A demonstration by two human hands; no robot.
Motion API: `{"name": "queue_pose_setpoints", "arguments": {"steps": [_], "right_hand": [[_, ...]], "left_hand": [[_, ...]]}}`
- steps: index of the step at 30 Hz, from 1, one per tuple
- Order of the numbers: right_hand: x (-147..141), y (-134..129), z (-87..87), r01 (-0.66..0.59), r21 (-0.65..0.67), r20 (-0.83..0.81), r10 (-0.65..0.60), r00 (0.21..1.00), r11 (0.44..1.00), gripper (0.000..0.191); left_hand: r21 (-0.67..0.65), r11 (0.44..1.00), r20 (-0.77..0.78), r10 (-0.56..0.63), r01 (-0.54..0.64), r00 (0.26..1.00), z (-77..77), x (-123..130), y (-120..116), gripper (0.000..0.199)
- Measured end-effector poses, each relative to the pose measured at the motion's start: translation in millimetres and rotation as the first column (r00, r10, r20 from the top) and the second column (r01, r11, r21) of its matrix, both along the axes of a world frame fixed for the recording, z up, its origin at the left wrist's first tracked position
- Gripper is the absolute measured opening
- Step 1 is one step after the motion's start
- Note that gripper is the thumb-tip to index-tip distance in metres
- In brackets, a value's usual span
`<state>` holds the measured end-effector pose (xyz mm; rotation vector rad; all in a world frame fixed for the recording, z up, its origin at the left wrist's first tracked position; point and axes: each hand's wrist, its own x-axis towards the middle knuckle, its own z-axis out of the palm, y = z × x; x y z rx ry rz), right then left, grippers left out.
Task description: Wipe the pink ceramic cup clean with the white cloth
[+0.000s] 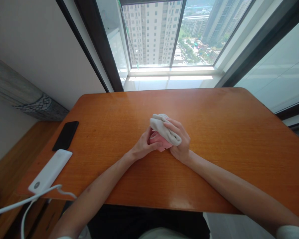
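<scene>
Both of my hands meet at the middle of the orange wooden table (214,132). My right hand (180,139) curls over a rolled white cloth (163,129), pressing it from above. A pink cloth (158,141) lies bunched under the white one, and my left hand (142,146) grips it from the near left side. The two fabrics touch, and part of the pink one is hidden by the white roll and my fingers.
A black smartphone (65,135) lies face down near the table's left edge, with a white power bank (49,171) close by. A white cable (22,202) runs from the power bank over the edge. A large window (151,33) stands beyond the table's far edge.
</scene>
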<state>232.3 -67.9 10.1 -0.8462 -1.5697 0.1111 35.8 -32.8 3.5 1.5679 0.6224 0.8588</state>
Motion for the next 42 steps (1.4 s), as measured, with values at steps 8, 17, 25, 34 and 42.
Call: {"name": "queue_pose_setpoints", "arguments": {"steps": [8, 17, 25, 34, 42], "right_hand": [[-3, 2, 1.2, -0.053, -0.090, -0.022, 0.051, 0.998, 0.995, 0.041], [6, 16, -2.9, -0.205, -0.328, -0.213, 0.139, 0.967, 0.922, 0.028], [1, 3, -2.1, -0.035, -0.143, -0.142, 0.015, 0.990, 0.989, 0.038], [5, 5, 3.1, -0.091, 0.052, 0.174, 0.081, 0.981, 0.994, 0.061], [2, 0, 14.3, -0.154, 0.049, 0.199, 0.141, 0.970, 0.987, 0.083]], "left_hand": [[-0.002, 0.994, -0.062, 0.105, -0.106, 0.993, -6.5, -5, -2, 0.075], [0.070, 0.996, 0.033, 0.045, -0.048, 0.998, 3.5, -5, 0, 0.083], [-0.004, 0.999, -0.046, 0.039, -0.039, 0.998, 4.0, -1, 1, 0.076], [-0.084, 0.992, -0.060, 0.086, -0.090, 0.995, 1.7, 0, -1, 0.067], [-0.068, 0.984, -0.029, 0.164, -0.166, 0.986, -1.0, -1, -1, 0.065]]}}
